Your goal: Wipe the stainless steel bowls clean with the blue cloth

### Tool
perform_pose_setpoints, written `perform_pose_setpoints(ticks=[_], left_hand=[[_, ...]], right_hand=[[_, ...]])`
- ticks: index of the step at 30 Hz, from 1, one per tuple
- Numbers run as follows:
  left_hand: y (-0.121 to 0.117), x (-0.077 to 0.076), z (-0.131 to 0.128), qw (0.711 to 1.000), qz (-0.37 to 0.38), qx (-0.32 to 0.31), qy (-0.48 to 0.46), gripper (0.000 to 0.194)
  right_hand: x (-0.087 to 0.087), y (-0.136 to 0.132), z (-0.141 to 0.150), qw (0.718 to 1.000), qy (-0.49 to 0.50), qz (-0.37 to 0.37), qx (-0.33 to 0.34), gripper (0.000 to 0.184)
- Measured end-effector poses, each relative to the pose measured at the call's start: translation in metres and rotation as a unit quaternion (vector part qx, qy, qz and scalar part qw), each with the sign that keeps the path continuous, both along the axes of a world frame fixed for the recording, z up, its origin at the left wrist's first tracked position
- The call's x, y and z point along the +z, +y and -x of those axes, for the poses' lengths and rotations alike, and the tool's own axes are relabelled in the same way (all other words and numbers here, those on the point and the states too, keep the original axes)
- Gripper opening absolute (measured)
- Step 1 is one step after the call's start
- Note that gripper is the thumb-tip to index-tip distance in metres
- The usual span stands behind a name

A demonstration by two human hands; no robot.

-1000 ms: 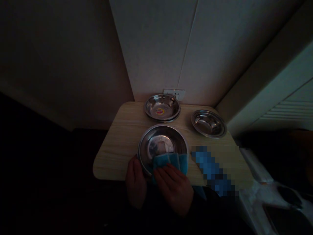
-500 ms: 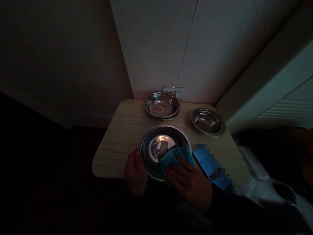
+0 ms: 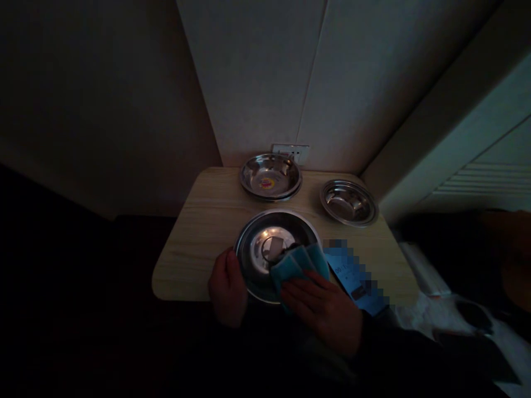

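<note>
A shiny round metal basin (image 3: 258, 279) rests near the front edge of the small wooden table, with a pale square patch on its middle. My left hand (image 3: 228, 287) is closed on its left rim, thumb on top. Under the fingers of my right hand (image 3: 323, 309) is a folded blue cloth (image 3: 298, 264), pressed against the basin's right side. The cloth covers part of the rim there. Dim light hides the fingertips of both hands.
Stacked metal bowls (image 3: 270, 176), the top one with a yellow sticker, stand at the back by a wall socket (image 3: 301, 153). More nested bowls (image 3: 348, 203) are at the right. A lit phone (image 3: 357, 284), partly blurred out, lies on the wooden tabletop (image 3: 186, 243).
The whole view has shifted slightly, so the table and bowls sit a little further left. Both hands keep their hold, and the cloth stays at nearly the same spot on the basin.
</note>
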State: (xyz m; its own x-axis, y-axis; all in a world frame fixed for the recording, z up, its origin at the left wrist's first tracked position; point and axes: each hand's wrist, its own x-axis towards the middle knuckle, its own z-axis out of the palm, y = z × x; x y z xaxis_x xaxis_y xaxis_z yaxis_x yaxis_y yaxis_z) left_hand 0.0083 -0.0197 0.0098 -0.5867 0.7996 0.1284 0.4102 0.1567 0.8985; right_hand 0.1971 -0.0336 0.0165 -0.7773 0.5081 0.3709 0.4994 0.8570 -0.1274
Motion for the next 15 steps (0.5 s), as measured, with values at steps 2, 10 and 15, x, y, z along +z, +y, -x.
perform_pose_setpoints(ticks=[2, 10, 15], left_hand=[[0.0, 0.0, -0.003, 1.0, -0.013, -0.003, -0.002, 0.03], [-0.001, 0.004, 0.001, 1.0, -0.009, -0.012, 0.017, 0.032], [-0.004, 0.001, 0.001, 1.0, 0.001, 0.016, 0.026, 0.034]], right_hand=[[0.001, 0.001, 0.005, 0.999, 0.003, 0.044, -0.017, 0.025], [0.006, 0.033, 0.085, 0.973, 0.052, 0.2, -0.106, 0.032], [0.017, 0.045, 0.069, 0.978, -0.019, 0.191, -0.077, 0.027]])
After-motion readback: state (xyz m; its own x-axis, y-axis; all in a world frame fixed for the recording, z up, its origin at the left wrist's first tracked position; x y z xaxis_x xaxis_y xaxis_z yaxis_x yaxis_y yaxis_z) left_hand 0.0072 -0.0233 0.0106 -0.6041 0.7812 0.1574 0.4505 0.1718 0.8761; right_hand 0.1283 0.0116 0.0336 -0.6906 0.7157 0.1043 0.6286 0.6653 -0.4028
